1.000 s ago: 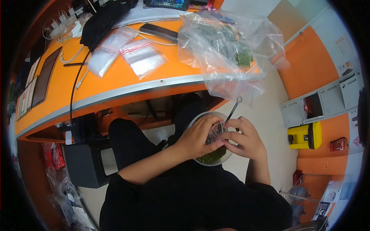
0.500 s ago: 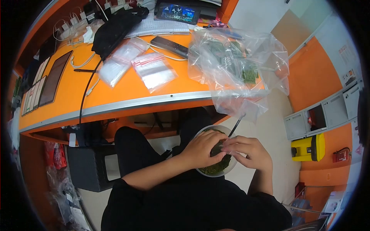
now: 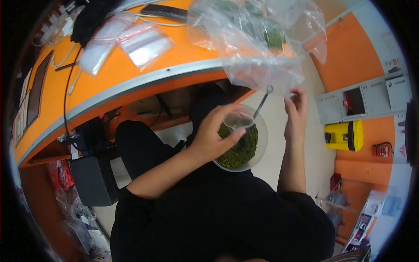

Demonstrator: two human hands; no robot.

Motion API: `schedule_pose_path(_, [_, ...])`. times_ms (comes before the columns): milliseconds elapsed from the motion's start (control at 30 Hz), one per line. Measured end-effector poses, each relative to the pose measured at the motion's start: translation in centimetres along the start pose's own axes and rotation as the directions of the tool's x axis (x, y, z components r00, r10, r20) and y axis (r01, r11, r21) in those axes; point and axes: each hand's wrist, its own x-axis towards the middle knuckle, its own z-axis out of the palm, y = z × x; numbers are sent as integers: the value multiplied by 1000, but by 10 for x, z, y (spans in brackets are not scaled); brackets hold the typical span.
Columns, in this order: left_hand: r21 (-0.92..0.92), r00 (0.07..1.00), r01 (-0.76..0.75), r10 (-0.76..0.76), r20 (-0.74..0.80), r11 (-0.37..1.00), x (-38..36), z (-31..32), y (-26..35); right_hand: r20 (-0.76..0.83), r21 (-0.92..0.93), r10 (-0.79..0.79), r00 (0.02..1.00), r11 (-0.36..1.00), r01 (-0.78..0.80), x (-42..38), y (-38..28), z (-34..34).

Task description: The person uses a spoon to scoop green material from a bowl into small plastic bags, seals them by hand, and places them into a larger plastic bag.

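My left hand (image 3: 214,133) is closed on a small clear plastic bag (image 3: 244,125), whose mouth is spread in a rounded loop. It hangs over a clear round bowl (image 3: 262,148) on my lap. Shredded dark green leaves (image 3: 238,155) fill the bottom of the bowl. A spoon (image 3: 262,102) with a dark handle leans out over the bowl's far rim; its lower end is hidden. My right hand (image 3: 297,107) is raised to the right of the spoon handle, its fingers bent and apart with nothing seen in them, close to the big plastic bag's lower edge.
A big clear plastic bag (image 3: 244,52) holding green leaves overhangs the orange desk (image 3: 192,50). Zip bags (image 3: 144,43) and a remote control (image 3: 166,12) lie on the desk. A black stool (image 3: 94,181) stands at left, a yellow bin (image 3: 345,136) at right.
My right hand has left the left hand and moved up and right. The small bag's mouth now shows spread open in my left hand. The view has tilted downward.
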Motion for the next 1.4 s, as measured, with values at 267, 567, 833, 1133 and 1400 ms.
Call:
schedule_pose_path(267, [-120, 994, -30, 17, -109, 992, -5, -1, -10, 478, 305, 325, 816, 809, -502, 2, 6, 17])
schedule_pose_path(567, [-168, 982, -3, -29, -187, 986, -6, -2, -11, 433, 468, -313, 845, 879, 86, -42, -43, -13])
schedule_pose_path(833, [-164, 980, -7, -26, -199, 986, -5, 0, -11, 558, 306, -470, 684, 883, 357, -57, -52, -14])
schedule_pose_path(1133, [-194, 980, 1, -40, -194, 981, -5, 3, -9, 579, 475, -484, 657, 854, 210, -79, -47, -4])
schedule_pose_path(1400, [-195, 975, 22, -64, -213, 980, -3, 7, -7, 503, 587, -500, 705, 796, 147, -90, -39, -3])
